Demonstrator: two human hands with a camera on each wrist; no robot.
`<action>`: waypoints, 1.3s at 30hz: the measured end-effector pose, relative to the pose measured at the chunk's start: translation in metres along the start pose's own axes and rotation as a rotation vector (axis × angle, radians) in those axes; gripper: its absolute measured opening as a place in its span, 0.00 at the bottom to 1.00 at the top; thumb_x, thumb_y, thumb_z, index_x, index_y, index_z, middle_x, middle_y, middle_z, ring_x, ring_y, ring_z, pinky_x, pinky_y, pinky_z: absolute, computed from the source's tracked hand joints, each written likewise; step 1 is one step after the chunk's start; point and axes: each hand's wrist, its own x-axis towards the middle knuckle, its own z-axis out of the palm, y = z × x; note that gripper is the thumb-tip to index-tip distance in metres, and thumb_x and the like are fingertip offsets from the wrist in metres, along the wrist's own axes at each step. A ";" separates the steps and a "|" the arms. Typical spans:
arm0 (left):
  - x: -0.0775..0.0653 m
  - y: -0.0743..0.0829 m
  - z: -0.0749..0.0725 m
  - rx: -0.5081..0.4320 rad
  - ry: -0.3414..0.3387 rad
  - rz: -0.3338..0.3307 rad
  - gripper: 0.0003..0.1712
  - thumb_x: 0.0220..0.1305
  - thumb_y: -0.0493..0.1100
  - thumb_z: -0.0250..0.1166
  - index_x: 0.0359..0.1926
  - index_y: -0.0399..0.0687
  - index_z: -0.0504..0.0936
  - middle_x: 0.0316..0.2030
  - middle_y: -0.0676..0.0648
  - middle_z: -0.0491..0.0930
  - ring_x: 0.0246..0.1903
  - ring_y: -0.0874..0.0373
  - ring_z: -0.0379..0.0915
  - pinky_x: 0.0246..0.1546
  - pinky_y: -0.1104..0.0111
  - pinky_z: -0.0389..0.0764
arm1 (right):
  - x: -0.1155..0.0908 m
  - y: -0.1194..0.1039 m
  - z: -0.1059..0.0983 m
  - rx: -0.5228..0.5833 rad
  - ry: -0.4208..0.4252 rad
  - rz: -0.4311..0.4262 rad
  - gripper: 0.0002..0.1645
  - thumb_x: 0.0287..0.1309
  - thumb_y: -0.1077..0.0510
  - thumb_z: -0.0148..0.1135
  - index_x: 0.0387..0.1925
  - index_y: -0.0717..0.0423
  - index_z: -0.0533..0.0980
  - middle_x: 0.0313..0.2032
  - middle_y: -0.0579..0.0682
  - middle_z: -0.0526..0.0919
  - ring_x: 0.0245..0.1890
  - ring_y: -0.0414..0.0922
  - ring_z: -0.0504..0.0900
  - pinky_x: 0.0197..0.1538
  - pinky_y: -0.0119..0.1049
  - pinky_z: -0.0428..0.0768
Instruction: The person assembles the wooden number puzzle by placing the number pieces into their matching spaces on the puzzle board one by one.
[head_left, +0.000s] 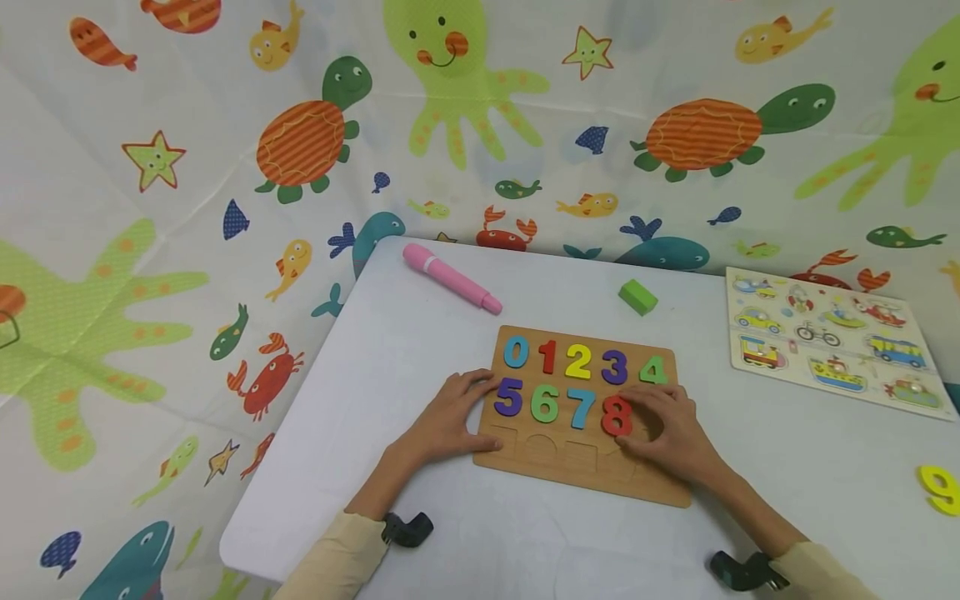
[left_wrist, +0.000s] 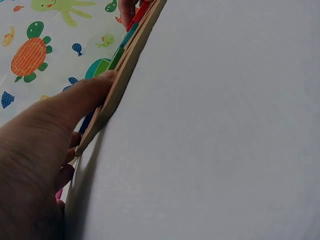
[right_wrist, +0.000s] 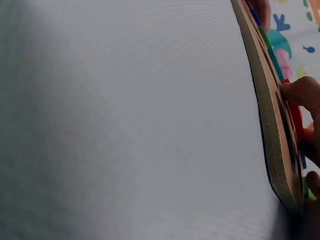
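Note:
A wooden number puzzle board (head_left: 540,464) lies on the white table with colored digits 0 to 8 in two rows. My left hand (head_left: 447,421) holds the board at its left edge. Its thumb (left_wrist: 100,87) rests by the front corner, with the other fingers along the side. At the right end of the second row, my right hand (head_left: 675,429) pinches the red number 8 (head_left: 617,415) between thumb and fingers. The right wrist view shows the red 8 (right_wrist: 296,120) at the board's surface, partly covered by the fingers. Beside it, the slot at the row's end is partly hidden by this hand.
A yellow number 9 (head_left: 941,490) lies at the far right. Behind the board are a pink marker-like stick (head_left: 457,282) and a green block (head_left: 637,297). A vehicle picture puzzle (head_left: 832,342) lies at the back right, before a sea-animal cloth (head_left: 465,200).

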 end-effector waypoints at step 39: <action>0.001 0.001 0.001 0.005 -0.004 -0.025 0.56 0.49 0.71 0.71 0.74 0.56 0.63 0.72 0.53 0.57 0.72 0.51 0.49 0.70 0.54 0.51 | 0.000 0.000 -0.007 0.014 -0.026 0.017 0.38 0.42 0.51 0.80 0.58 0.52 0.78 0.57 0.52 0.77 0.55 0.51 0.62 0.48 0.52 0.60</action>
